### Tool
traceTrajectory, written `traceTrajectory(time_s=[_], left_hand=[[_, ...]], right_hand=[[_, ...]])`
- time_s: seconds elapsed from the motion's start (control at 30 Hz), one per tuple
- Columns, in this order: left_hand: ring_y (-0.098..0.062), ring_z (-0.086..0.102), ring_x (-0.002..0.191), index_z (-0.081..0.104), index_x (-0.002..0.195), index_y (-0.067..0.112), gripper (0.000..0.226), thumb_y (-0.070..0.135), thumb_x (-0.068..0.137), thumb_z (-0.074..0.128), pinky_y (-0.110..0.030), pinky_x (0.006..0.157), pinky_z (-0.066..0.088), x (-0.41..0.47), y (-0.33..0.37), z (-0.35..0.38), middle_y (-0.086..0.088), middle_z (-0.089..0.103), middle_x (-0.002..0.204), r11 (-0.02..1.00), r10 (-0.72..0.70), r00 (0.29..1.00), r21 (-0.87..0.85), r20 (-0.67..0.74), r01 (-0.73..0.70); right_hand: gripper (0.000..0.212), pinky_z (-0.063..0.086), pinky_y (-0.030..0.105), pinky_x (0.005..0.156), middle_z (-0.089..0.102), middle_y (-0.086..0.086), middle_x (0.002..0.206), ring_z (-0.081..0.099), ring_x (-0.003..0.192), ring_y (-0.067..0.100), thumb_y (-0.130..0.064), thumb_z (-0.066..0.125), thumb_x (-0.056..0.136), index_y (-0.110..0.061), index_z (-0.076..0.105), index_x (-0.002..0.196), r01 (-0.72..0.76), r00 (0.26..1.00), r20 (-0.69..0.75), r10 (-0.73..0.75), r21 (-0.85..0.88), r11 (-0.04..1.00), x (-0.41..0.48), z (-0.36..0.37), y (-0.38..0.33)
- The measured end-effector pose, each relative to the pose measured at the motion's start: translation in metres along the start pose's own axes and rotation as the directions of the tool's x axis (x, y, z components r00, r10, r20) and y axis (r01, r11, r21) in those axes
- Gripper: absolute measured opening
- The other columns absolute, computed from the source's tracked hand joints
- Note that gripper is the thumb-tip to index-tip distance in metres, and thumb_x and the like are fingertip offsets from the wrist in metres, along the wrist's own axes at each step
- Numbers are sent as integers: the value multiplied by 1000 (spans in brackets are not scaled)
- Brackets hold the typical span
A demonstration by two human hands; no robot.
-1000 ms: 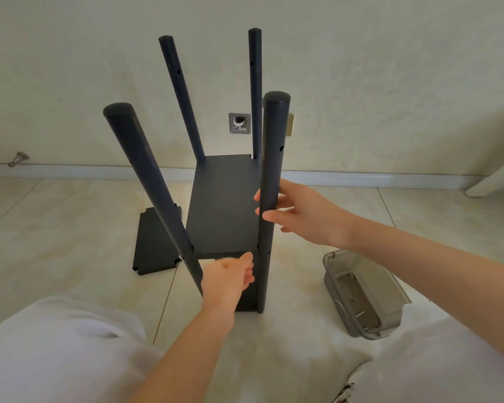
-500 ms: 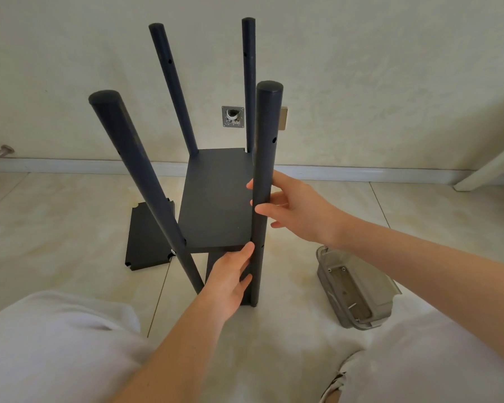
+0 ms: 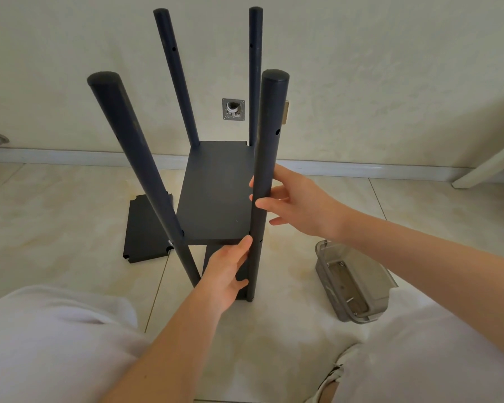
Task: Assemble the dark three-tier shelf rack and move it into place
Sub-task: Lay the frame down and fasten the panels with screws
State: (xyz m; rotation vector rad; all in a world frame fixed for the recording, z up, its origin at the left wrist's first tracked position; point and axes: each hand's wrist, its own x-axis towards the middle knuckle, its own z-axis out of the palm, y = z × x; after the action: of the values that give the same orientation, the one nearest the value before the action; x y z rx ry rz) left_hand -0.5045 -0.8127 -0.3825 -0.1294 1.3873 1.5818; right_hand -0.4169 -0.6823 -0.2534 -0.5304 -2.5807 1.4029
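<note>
**Four posts up, both hands at the near right corner**

Four dark posts of the rack (image 3: 213, 181) point upward, and the rack stands on the pale tiled floor (image 3: 56, 213) straight in front of you, between your knees and the wall. One shelf (image 3: 218, 210) is seated partway up between the posts. Below its front edge a second dark panel (image 3: 211, 253) shows near the floor, mostly hidden by your arm.

Your right hand (image 3: 297, 205) grasps the near right post (image 3: 269, 135) about halfway up. The fingers pass behind the post, with their tips showing at its left side.

Your left hand (image 3: 227, 271) sits lower at the same corner. Its thumb lies straight against the shelf's front edge, just beside the post, and the fingers reach in under the shelf. You cannot tell whether they are gripping anything there.

The near left post (image 3: 134, 158) leans outward at the top in this wide view.

Behind that post, a loose panel (image 3: 144, 228) with notched corners lies flat on the tiles, to the left of the rack.

To the right, near your right knee, a clear grey tray (image 3: 322, 274) rests on the floor with a few small metal fittings inside.

On the wall behind the rack sits a square metal plate (image 3: 233, 109) with a hole in it.

Your white trousers (image 3: 56, 344) fill the bottom corners.
</note>
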Motion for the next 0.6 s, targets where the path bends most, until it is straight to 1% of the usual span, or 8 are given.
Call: traceTrajectory(time_s=[0.07,0.17,0.27,0.37,0.43,0.47,0.53,0.6], left_hand=[[-13,62,106,65,95,18,12,30,95,69,-56,98,35,-1,1,-1,9,78,86,1000,2,1000,-6,3,-2],[-17,61,114,65,99,18,12,29,95,69,-60,104,37,-3,1,-2,0,75,108,1000,4,1000,-12,1,-4],[-19,59,120,64,107,18,16,29,96,68,-62,109,37,-5,0,-2,-2,69,121,1000,19,1000,2,-6,-19],[-18,57,124,63,118,18,25,29,96,67,-60,110,38,-6,-1,0,-2,67,126,999,37,999,17,-5,-37],[-18,56,125,62,120,20,26,30,96,67,-58,112,38,-6,-2,0,-1,66,128,999,46,999,25,-1,-46],[-18,56,126,62,120,20,26,30,97,66,-58,113,37,-7,-2,0,-1,66,129,998,48,999,30,-3,-48],[-18,55,127,62,119,20,24,29,97,65,-56,114,36,-8,-1,0,0,65,129,998,49,999,41,-2,-49],[-14,57,124,63,119,21,23,29,97,65,-52,115,36,-7,0,0,3,67,126,997,56,998,46,4,-56]], right_hand=[[31,62,30,76,65,-13,109,67,103,15,-17,58,98,-31,48,124,13,1000,2,-13,-1,1000,0,1,-1],[26,62,31,77,66,-13,111,67,105,13,-20,61,97,-29,51,120,10,1000,11,-10,13,1000,0,-1,0],[33,60,32,83,69,-5,115,67,105,13,-28,67,93,-23,57,123,-76,996,54,71,96,992,3,-6,7],[21,60,27,82,73,-6,103,69,98,10,-33,71,89,-28,64,108,-181,981,94,172,100,978,6,-12,28],[17,59,26,81,75,-6,97,70,95,9,-34,66,93,-24,66,106,-295,945,147,292,-4,956,12,-18,53],[19,59,28,80,74,-5,96,70,92,12,-34,62,96,-19,66,107,-389,904,159,398,-84,917,13,-21,70],[24,55,32,72,69,0,86,65,79,20,-31,56,100,-9,63,100,-574,778,114,618,-274,772,15,-24,113],[24,47,27,61,61,6,76,60,78,27,-23,53,101,-6,57,85,-586,696,56,715,-531,612,11,-13,157]])
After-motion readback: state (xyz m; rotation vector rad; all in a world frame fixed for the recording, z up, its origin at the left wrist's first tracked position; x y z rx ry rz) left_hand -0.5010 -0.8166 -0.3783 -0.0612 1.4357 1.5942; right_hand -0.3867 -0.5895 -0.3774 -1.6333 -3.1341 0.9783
